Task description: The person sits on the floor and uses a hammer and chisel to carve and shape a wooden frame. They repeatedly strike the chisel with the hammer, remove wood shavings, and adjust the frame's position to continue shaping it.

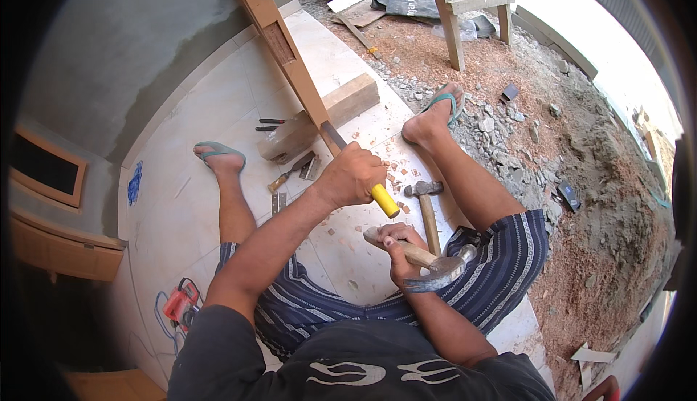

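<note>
- Dark shirt (363,339) is nearest the camera, at 6 o'clock
- Left hand (356,176) has its fingers closed around the yellow-ended chisel (384,201); right hand (405,247), toward 5 o'clock, has its fingers curled around the hammer (441,274) handle
- Brown plank (299,85) points toward 11 o'clock, across a wooden block (356,99); one hollow (279,43) is already cut, and chips (394,171) lie nearby
- How much cutting is left, I cannot tell
- Dark sack (408,0), between 12 and 1 o'clock: its contents are hidden

The chisel handle's end (385,201) is yellow, the mortised timber (308,92) orange-brown, the shorts (501,274) navy with pale stripes, the flip-flops (455,112) teal.
</note>
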The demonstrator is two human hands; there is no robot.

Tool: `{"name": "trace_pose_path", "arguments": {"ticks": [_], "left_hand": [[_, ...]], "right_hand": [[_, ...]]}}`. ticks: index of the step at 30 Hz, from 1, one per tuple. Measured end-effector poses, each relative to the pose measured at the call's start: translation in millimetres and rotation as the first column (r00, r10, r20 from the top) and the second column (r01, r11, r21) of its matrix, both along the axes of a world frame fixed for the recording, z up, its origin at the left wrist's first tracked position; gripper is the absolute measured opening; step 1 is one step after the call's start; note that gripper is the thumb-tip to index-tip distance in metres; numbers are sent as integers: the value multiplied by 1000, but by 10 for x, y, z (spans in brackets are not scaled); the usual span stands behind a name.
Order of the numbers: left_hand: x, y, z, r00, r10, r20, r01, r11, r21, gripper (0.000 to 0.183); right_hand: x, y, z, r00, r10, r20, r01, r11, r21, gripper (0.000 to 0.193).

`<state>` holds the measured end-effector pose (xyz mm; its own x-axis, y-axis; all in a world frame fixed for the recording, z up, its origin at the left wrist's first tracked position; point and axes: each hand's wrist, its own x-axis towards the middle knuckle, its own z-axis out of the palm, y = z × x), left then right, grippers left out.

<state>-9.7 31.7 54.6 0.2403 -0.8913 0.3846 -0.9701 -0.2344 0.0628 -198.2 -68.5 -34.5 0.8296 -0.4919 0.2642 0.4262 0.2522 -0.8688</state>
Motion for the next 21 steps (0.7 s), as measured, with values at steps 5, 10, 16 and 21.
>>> {"name": "trace_pose_path", "arguments": {"ticks": [5,10,16,21], "left_hand": [[60,42,-43,1000,13,1,-13,1000,23,17],[48,21,-11,1000,-10,-14,9,1000,-20,15],[-51,199,-157,990,56,-133,-37,989,142,13],[-84,173,-66,992,28,-123,-17,996,86,12]], "right_hand": [[-5,135,-415,834,460,-305,-447,887,116,8],[8,37,-433,872,286,-397,-294,955,43,7],[-247,-178,-137,786,376,-491,-224,913,341,9],[-99,-297,-47,886,247,-393,-139,949,282,8]]}}
